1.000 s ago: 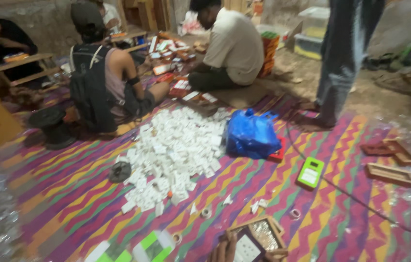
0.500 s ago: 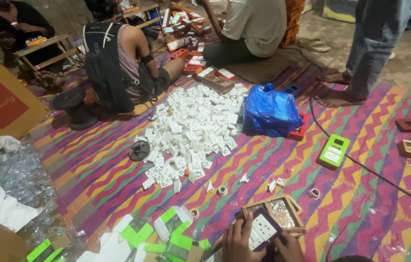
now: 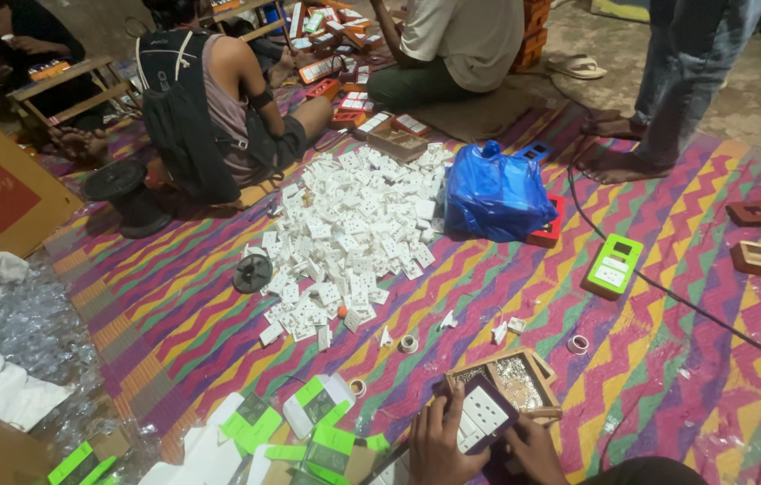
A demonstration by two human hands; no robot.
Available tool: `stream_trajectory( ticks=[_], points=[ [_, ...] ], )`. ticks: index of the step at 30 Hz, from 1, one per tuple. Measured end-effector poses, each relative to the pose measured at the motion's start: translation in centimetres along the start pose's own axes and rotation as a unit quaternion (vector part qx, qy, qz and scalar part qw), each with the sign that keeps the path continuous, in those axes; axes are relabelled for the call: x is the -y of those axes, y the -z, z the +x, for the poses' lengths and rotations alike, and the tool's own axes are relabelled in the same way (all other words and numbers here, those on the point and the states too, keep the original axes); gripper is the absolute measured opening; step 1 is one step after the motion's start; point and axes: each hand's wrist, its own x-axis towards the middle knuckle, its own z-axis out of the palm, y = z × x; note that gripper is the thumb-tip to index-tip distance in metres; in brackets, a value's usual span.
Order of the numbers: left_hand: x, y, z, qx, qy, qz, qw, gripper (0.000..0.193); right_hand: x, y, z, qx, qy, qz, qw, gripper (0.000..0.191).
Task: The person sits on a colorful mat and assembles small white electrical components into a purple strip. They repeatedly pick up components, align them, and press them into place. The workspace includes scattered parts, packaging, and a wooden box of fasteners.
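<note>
At bottom centre, left hand [image 3: 435,446] and right hand [image 3: 531,449] both grip 1 white socket plate [image 3: 481,418], tilted, long axis running toward upper right; green-white boxes [image 3: 326,429] lie lower left.

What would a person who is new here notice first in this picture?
Probably the big heap of small white socket parts spread in the middle of the bright zigzag-striped mat, with a shiny blue plastic bag right beside it. At the bottom edge, the left hand and the right hand hold a white socket plate in front of a small wooden box.
</note>
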Motion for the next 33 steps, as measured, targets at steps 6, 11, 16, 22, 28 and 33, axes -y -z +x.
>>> stream_trajectory(
  ticks=[6,11,16,22,28,33],
  points=[
    [-0.3,0.5,0.0,-0.002,0.005,-0.003,1.000,0.105,0.1,0.0,-0.3,-0.003,-0.021,-0.007,1.000,0.031],
    [-0.7,0.9,0.2,-0.002,0.006,-0.006,1.000,0.104,0.3,0.0,-0.4,0.003,-0.015,-0.009,1.000,0.030],
    [-1.0,1.1,0.1,-0.006,-0.002,-0.004,1.000,0.103,0.3,0.1,-0.5,0.020,0.008,0.022,1.000,0.027],
    [-1.3,1.4,0.3,-0.003,0.004,-0.010,1.000,0.103,0.1,0.1,-0.6,0.010,-0.012,0.001,1.000,0.027],
    [-1.6,1.7,0.3,-0.015,0.003,-0.009,1.000,0.108,0.3,0.2,-0.7,0.005,-0.007,-0.017,1.000,0.028],
    [-1.6,1.6,0.4,-0.005,0.018,-0.013,1.000,0.109,0.7,0.1,-0.7,0.008,-0.009,-0.023,1.000,0.028]
  ],
)
